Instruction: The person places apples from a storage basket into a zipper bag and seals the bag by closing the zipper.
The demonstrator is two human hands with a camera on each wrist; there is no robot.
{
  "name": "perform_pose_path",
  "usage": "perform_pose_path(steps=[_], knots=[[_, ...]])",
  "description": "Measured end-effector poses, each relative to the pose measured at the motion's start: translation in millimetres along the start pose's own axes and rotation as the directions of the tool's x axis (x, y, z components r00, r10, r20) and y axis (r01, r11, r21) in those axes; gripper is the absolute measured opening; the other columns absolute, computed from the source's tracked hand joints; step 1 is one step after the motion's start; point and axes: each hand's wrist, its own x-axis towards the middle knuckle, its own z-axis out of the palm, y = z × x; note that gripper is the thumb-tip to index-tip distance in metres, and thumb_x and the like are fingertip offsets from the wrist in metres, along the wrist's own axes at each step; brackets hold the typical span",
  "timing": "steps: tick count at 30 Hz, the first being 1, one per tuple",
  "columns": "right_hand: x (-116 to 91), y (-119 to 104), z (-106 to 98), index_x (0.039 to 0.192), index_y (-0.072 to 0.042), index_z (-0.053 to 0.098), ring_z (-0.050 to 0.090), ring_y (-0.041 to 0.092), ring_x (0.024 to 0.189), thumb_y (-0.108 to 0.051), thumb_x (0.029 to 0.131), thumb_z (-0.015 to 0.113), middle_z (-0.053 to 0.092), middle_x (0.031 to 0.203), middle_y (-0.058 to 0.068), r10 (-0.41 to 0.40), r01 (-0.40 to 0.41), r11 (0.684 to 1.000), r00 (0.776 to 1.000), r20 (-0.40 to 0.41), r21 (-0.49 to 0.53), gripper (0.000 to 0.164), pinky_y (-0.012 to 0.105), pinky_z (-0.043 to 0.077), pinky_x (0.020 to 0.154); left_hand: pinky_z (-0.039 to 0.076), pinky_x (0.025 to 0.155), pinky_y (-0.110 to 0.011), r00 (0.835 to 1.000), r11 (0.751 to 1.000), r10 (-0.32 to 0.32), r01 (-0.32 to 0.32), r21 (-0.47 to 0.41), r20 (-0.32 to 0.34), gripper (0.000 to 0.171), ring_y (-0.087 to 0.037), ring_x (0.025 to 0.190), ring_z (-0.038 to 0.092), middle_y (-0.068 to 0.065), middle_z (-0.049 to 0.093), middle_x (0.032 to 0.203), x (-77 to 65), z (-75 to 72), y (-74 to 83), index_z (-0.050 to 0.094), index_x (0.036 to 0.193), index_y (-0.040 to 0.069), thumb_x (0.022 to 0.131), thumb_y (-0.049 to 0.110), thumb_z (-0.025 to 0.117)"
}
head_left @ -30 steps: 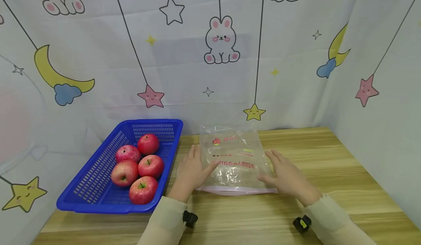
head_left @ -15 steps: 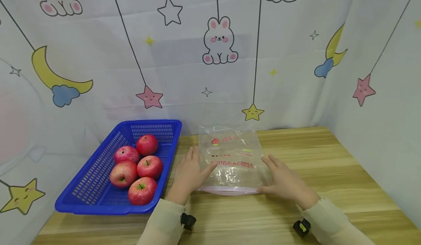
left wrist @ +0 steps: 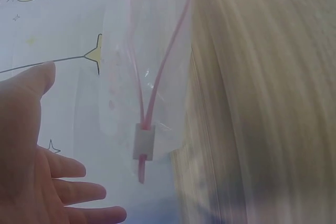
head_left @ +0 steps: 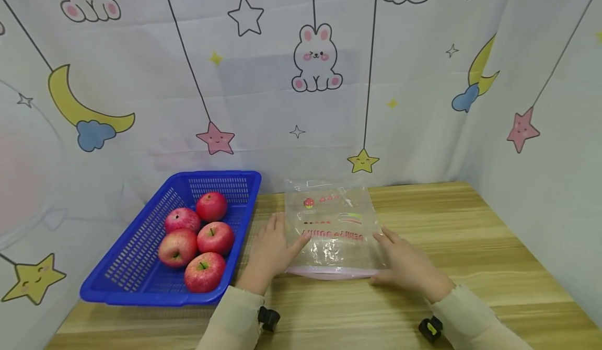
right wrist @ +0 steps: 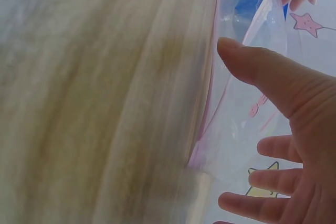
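Note:
A clear zip bag [head_left: 336,251] with red print lies on the table, its pink zip edge toward me. My left hand [head_left: 270,253] is at the bag's left side with fingers extended, the thumb over the bag. My right hand [head_left: 409,261] is at the right side, fingers spread and thumb near the zip's right end. In the left wrist view a white slider [left wrist: 144,141] sits where the two pink zip strips meet, apart from the left fingers. The right wrist view shows the bag's mouth [right wrist: 239,61] parted behind the right thumb. Neither hand grips anything.
Left of the bag stands a blue plastic basket [head_left: 141,299] with several red apples [head_left: 205,271] in it. The wooden table [head_left: 470,235] meets a white cloth backdrop [head_left: 263,109] printed with cartoon figures at the back and right.
My right hand has come slightly nearer to me along the bag's right edge, its thumb now at the zip end. The left hand has drawn back a little. The bag has hardly moved.

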Motion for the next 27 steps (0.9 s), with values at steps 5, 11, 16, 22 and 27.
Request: perform_pose_path(steps=[5,11,16,22,27], knots=[[-1.9,0.3,0.3,0.137,-0.001,0.045,0.051,0.044,0.120,-0.045,0.066,0.081,0.038,0.145,0.024,-0.026,0.026,1.000,1.000,0.005,-0.018,0.091,0.057,0.047,0.089,0.031,0.109,-0.054,1.000,1.000,0.004,-0.004,0.003,-0.006,0.095,-0.044,0.135,0.034,-0.024,0.030,0.150,-0.5,1.1,-0.6,0.025,0.147,-0.001,0.086,0.069,0.042],[-2.7,-1.4,1.1,0.133,0.002,0.048,0.052,0.043,0.118,-0.041,0.071,0.079,0.041,0.143,0.025,-0.017,0.018,0.999,1.000,0.022,-0.032,0.081,0.056,0.047,0.089,0.033,0.107,-0.056,1.000,1.000,0.003,-0.003,0.010,-0.006,0.095,-0.043,0.135,0.035,-0.023,0.031,0.150,-0.7,1.9,-1.1,0.026,0.147,-0.001,0.086,0.070,0.042],[-2.5,-0.7,2.7,0.128,0.002,0.053,0.056,0.042,0.114,-0.041,0.073,0.077,0.048,0.136,0.026,-0.019,0.020,1.000,1.000,0.010,-0.022,0.074,0.055,0.048,0.089,0.034,0.106,-0.057,1.000,1.000,-0.011,0.011,0.012,0.013,0.096,-0.042,0.136,0.034,-0.023,0.030,0.151,-1.6,0.6,-0.4,0.025,0.147,-0.001,0.085,0.070,0.042],[-2.7,-0.4,4.1,0.124,0.002,0.056,0.058,0.038,0.112,-0.039,0.078,0.073,0.055,0.129,0.023,-0.017,0.017,1.000,1.000,-0.010,-0.001,0.065,0.052,0.048,0.092,0.033,0.106,-0.056,1.000,1.000,-0.013,0.013,-0.002,0.013,0.094,-0.043,0.135,0.034,-0.023,0.031,0.150,-3.0,0.8,-0.4,0.026,0.147,-0.001,0.085,0.068,0.045],[-3.4,-1.4,4.2,0.120,0.001,0.059,0.061,0.035,0.107,-0.037,0.081,0.072,0.060,0.121,0.020,-0.006,0.006,1.000,1.000,-0.022,0.023,0.056,0.049,0.049,0.090,0.034,0.106,-0.056,1.000,1.000,-0.010,0.010,-0.009,0.008,0.094,-0.043,0.134,0.035,-0.023,0.030,0.150,-4.2,1.4,-0.8,0.026,0.147,-0.001,0.086,0.067,0.046]])
